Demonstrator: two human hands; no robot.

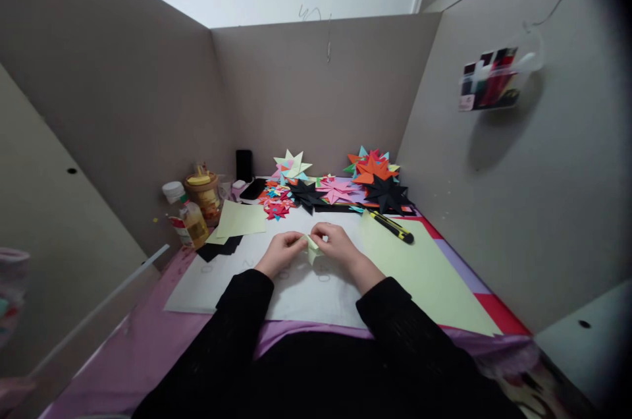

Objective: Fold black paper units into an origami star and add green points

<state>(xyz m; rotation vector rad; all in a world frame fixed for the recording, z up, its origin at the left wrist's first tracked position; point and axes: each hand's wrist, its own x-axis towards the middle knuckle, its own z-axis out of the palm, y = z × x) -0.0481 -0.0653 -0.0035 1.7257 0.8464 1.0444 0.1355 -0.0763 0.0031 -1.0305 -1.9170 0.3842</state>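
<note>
Head view: both hands pinch a small folded paper piece (313, 249), pointing down.

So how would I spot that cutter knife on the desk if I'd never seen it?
Start at the big pale green sheet on the right side of the table. At its far edge, just in front of the pile of paper stars, lies the cutter knife. It is the only long, thin black-and-yellow thing there; everything around it is flat or folded paper.

Purple table (148, 340), white sheet (207, 287), green paper (424, 274)
</note>
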